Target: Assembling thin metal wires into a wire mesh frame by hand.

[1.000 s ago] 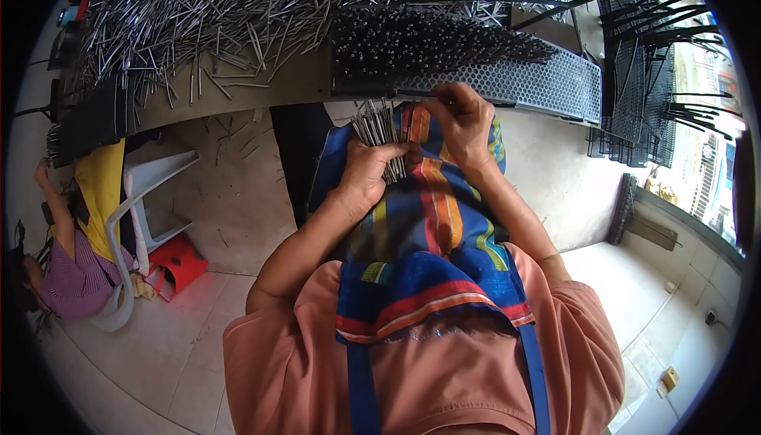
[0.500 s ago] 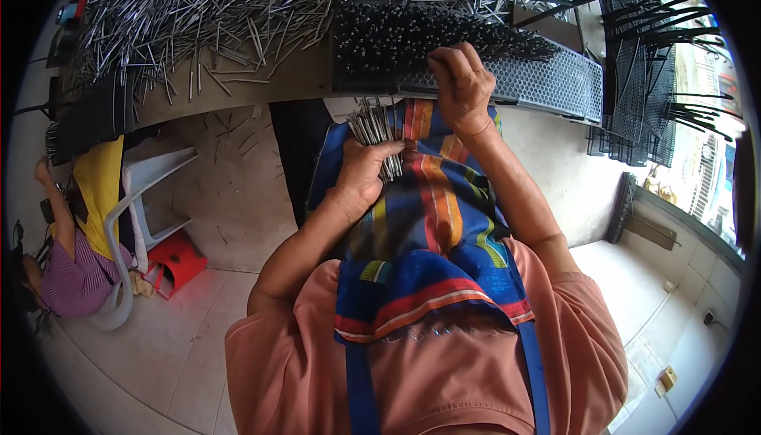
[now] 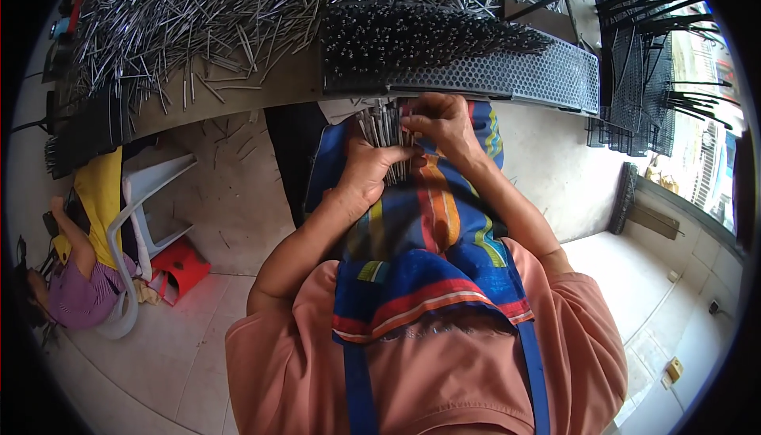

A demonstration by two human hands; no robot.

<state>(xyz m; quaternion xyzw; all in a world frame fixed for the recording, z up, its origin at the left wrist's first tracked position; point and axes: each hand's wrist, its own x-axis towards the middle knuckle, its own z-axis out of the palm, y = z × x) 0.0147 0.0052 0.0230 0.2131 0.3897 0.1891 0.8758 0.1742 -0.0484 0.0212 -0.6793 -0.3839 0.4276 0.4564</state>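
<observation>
Bundle of thin grey metal rods (image 3: pixel 384 130) over the person's lap, just short of the table edge, upper ends slightly fanned. Left hand (image 3: pixel 365 172) wrapped round it from the left, thumb laid across the rods, fingers mostly hidden behind. Right hand (image 3: pixel 445 124) at the bundle's upper right side, fingers bent and thumb close to them; cannot tell whether the tips are pressed together or pinching a single rod. Beneath both hands, a blue apron with red, orange and green stripes (image 3: pixel 441 221), worn over a salmon-coloured short-sleeved shirt (image 3: pixel 456 387). Just beyond the hands, at the edge of a brown tabletop (image 3: pixel 238 97), a long grey perforated metal tray (image 3: pixel 572 78): dark thin rods (image 3: pixel 412 38) stand packed in its left and rear part, the round holes showing along the front and right. Behind it and leftward, a wide loose heap of shiny metal rods (image 3: pixel 214 11), lying in all directions. Far right, black wire-mesh racks (image 3: pixel 654 58). Left side, well apart: a co-worker in a purple striped top (image 3: pixel 86 292), a pale grey plastic chair (image 3: pixel 123 252), and a bright red bag (image 3: pixel 186 267) on the floor.
</observation>
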